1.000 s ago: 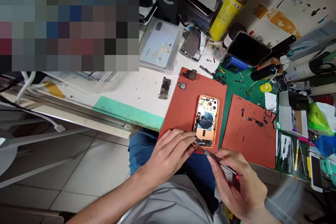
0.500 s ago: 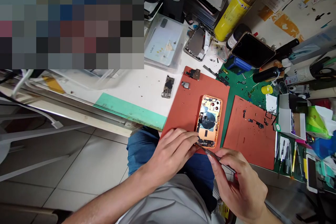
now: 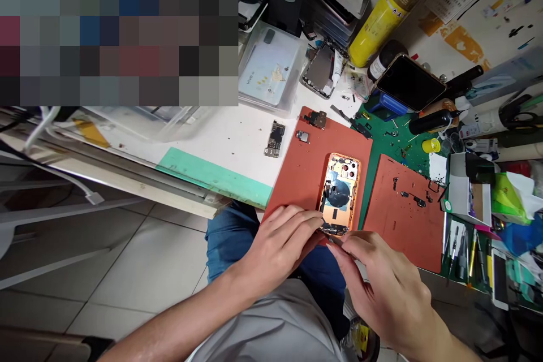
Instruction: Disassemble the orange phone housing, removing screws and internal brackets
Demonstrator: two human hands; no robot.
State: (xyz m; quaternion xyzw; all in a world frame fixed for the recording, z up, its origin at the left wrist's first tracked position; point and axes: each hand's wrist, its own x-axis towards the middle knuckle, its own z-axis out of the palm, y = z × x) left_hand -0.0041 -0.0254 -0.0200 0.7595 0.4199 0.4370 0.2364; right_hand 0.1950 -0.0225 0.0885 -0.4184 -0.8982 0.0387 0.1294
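An orange phone housing [image 3: 339, 195] lies open on a red-orange silicone mat [image 3: 292, 175], with its internals and a dark round coil showing. My left hand [image 3: 282, 243] grips its lower end, fingertips against the edge. Close beside it, my right hand [image 3: 382, 277] pinches a slim metal precision tool [image 3: 335, 240], whose tip reaches the bottom of the housing. The fingers hide most of that tool. Higher on the mat sit a small metal module [image 3: 302, 136] and a camera-like part [image 3: 316, 119]. A bare logic board [image 3: 275, 139] lies on the white table [image 3: 237, 147] just off the mat.
A second red-orange mat [image 3: 403, 220] with small parts lies to the right on a green mat [image 3: 384, 141]. Behind stand a yellow gas can [image 3: 377, 28], a black-screened phone [image 3: 410, 82] and a plastic box [image 3: 271, 68]. Screwdrivers [image 3: 460, 251] stand at the right.
My right hand has moved up toward the bottom of the housing, and its fingers now cover more of the tool. My left hand stays on the housing. The view has shifted slightly.
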